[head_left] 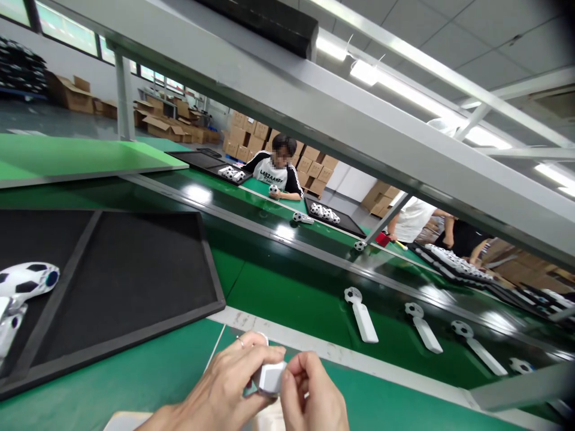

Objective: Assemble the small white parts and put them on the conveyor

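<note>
My left hand (231, 378) is closed around a white handle-like piece (271, 378) with a flat, faceted end facing up. Most of that piece is hidden by my fingers. On its right edge, the thumb and bent fingers of my right hand (311, 392) are pinched together; whatever they grip is too small or hidden to make out. Both hands are over the green worktop (179, 353) at the near edge. A pale flat item (127, 421) lies partly under my left forearm.
A black divided tray (148, 287) at left holds football-patterned white devices (31, 280). Similar devices with handles (366, 323) lie on the green conveyor belt (287, 287). A grey metal beam (314, 102) crosses overhead. Across the belt, a person (278, 170) holds a football-patterned piece (274, 189).
</note>
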`<state>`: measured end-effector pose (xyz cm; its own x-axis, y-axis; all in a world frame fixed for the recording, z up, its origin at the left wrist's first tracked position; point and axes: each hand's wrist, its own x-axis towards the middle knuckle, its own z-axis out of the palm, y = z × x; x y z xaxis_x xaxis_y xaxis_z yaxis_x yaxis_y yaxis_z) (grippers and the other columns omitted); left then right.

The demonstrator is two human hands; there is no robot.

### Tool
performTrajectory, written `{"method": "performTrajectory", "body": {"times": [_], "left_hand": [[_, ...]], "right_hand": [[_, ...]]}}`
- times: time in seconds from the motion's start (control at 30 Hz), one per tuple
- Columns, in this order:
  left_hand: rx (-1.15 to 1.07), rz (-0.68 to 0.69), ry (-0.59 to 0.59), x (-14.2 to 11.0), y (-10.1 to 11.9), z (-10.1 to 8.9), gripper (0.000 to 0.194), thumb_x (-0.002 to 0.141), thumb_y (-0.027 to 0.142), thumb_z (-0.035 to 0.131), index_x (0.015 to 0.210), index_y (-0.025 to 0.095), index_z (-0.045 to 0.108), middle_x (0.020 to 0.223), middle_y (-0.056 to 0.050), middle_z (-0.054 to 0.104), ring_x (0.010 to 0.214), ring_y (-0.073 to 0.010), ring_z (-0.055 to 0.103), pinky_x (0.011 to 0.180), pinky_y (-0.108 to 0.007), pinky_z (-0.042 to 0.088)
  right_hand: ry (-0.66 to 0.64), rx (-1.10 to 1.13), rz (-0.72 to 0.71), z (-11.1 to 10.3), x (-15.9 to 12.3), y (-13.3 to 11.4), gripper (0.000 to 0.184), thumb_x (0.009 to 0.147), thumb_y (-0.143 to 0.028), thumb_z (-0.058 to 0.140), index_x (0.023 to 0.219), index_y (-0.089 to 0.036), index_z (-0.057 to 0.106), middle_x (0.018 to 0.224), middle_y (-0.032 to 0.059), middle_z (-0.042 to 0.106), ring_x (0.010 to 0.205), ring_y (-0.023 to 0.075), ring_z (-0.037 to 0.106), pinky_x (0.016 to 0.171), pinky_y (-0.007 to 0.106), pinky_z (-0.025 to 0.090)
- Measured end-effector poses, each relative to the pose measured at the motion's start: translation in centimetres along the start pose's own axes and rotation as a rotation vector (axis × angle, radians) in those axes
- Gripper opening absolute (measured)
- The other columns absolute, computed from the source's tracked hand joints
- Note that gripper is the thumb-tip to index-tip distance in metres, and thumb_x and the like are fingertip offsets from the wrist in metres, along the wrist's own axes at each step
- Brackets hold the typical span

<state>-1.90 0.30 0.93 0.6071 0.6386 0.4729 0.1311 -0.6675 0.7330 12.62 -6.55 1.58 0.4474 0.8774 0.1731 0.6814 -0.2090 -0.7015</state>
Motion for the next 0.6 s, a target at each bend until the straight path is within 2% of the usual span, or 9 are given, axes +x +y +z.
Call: {"method": "performTrajectory", "body": {"times": [0.1, 0.13, 0.2, 0.33, 0.47, 0.53, 0.6], "left_hand": [[0.029, 0.018, 0.0, 0.4, -0.5, 0.0, 0.036, 0.082, 0.005, 0.066, 0.112, 0.025, 0.06, 0.108, -0.003, 0.065, 0.099, -0.0188, 0.065, 0.081, -0.026, 0.055], [0.056, 0.045, 0.012, 0.9, -1.0, 0.0, 0.037, 0.082, 0.004, 0.064, 0.113, 0.024, 0.06, 0.11, -0.004, 0.065, 0.101, -0.0193, 0.065, 0.084, -0.028, 0.055], [0.112, 0.101, 0.047, 2.7, -2.7, 0.1, 0.035, 0.084, 0.006, 0.062, 0.116, 0.021, 0.059, 0.115, -0.006, 0.066, 0.109, -0.0207, 0.063, 0.093, -0.032, 0.053], [0.149, 0.097, 0.045, 7.7, -8.7, 1.6, 0.028, 0.089, 0.005, 0.053, 0.114, 0.016, 0.06, 0.127, -0.011, 0.063, 0.124, -0.0211, 0.055, 0.109, -0.039, 0.043], [0.194, 0.009, 0.008, 11.2, -14.6, 3.5, 0.025, 0.095, 0.015, 0.056, 0.119, 0.013, 0.059, 0.136, -0.013, 0.057, 0.128, -0.0276, 0.052, 0.108, -0.052, 0.041], [0.219, -0.038, -0.032, 11.9, -16.4, 3.9, 0.03, 0.095, 0.023, 0.06, 0.124, 0.014, 0.058, 0.138, -0.013, 0.055, 0.126, -0.0295, 0.053, 0.106, -0.055, 0.042], [0.246, -0.075, -0.089, 12.1, -17.1, 3.5, 0.032, 0.094, 0.025, 0.061, 0.123, 0.013, 0.06, 0.138, -0.014, 0.055, 0.125, -0.0301, 0.054, 0.105, -0.055, 0.043]], "right_hand": [[-0.16, 0.425, 0.146, -0.7, 0.7, 1.8, 0.029, 0.08, -0.048, 0.06, 0.095, -0.024, 0.05, 0.073, -0.0025, 0.057, 0.057, 0.0167, 0.059, 0.048, 0.027, 0.049], [-0.166, 0.529, 0.184, -0.8, 0.7, 2.5, 0.035, 0.08, -0.048, 0.063, 0.1, -0.023, 0.05, 0.077, -0.0016, 0.058, 0.058, 0.0157, 0.059, 0.048, 0.027, 0.05], [-0.11, 0.594, 0.232, -1.0, 0.2, 4.3, 0.035, 0.082, -0.049, 0.062, 0.102, -0.022, 0.052, 0.08, -0.0015, 0.059, 0.056, 0.0129, 0.058, 0.052, 0.026, 0.052], [-0.014, 0.454, 0.26, -1.6, -2.7, 8.3, 0.038, 0.086, -0.057, 0.056, 0.087, -0.019, 0.06, 0.064, -0.0031, 0.054, 0.049, 0.012, 0.052, 0.048, 0.024, 0.047], [0.03, 0.219, 0.152, -2.9, -6.4, 12.3, 0.039, 0.086, -0.057, 0.058, 0.076, -0.021, 0.069, 0.069, 0.0017, 0.062, 0.058, 0.015, 0.056, 0.056, 0.025, 0.046], [0.034, 0.118, 0.087, -3.3, -7.9, 14.0, 0.038, 0.089, -0.055, 0.055, 0.072, -0.024, 0.07, 0.073, 0.0025, 0.064, 0.064, 0.016, 0.06, 0.062, 0.025, 0.046], [0.032, 0.047, 0.034, -3.5, -9.2, 15.4, 0.035, 0.092, -0.051, 0.053, 0.075, -0.025, 0.069, 0.077, 0.0024, 0.065, 0.07, 0.0162, 0.063, 0.068, 0.024, 0.047]]}}
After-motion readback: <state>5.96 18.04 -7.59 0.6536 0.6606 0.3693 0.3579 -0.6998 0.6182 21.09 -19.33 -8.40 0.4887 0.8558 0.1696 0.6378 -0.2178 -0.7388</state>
